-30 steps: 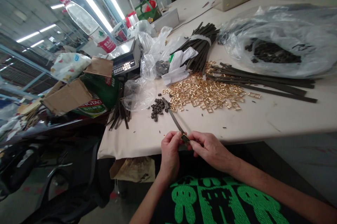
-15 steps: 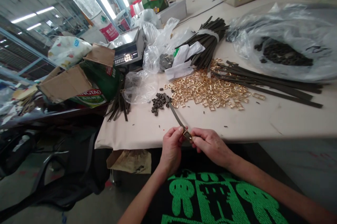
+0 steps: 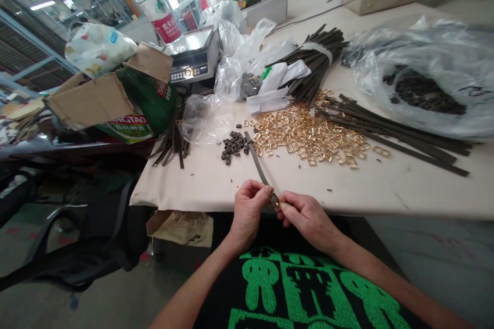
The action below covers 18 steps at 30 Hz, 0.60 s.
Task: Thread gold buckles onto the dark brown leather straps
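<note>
Near the table's front edge, my left hand pinches a thin dark olive strap close to its lower end. A gold buckle sits on that end, between both hands. My right hand is closed with its fingertips on the buckle's near side. The strap's other end stretches away over the table to a small heap of dark loops. Beyond it spreads a large pile of loose gold buckles. My fingers partly cover the strap's end.
Dark straps lie in a loose bunch at the right and a tied bundle at the back. A clear plastic bag holds dark pieces. A scale and an open carton are at left, above a black chair.
My view has shifted slightly. Both hands stay at the buckle with the strap between them; the fingers have moved only a little.
</note>
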Motion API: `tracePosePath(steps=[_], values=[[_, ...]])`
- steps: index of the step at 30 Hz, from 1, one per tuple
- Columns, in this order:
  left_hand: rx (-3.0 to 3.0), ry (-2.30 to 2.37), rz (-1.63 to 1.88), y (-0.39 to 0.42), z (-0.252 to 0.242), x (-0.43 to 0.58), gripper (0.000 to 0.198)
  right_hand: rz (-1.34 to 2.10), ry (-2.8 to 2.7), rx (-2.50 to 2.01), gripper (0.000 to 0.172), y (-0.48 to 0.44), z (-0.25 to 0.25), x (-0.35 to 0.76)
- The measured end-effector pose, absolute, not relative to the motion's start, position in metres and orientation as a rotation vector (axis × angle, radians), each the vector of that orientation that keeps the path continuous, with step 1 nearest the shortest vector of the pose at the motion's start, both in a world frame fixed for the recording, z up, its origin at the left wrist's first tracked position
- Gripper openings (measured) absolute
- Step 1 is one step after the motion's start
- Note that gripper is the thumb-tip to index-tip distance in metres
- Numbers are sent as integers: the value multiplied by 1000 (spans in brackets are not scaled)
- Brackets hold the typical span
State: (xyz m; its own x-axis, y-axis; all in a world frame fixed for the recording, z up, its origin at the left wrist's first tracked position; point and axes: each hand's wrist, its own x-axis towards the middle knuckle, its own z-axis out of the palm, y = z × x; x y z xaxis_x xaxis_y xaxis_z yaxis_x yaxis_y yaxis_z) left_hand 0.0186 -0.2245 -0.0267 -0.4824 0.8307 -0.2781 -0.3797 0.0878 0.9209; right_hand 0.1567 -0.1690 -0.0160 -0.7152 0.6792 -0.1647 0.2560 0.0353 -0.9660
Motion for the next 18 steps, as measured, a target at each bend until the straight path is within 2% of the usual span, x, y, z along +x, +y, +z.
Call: tracePosePath(steps=[11, 18], values=[[454, 1259, 1555, -221, -29, 15, 22, 1676, -2085, -885, 26, -166, -21, 158], [480, 1247, 1515, -222, -29, 13, 22, 1641, -2143, -888, 23, -168, -28, 159]])
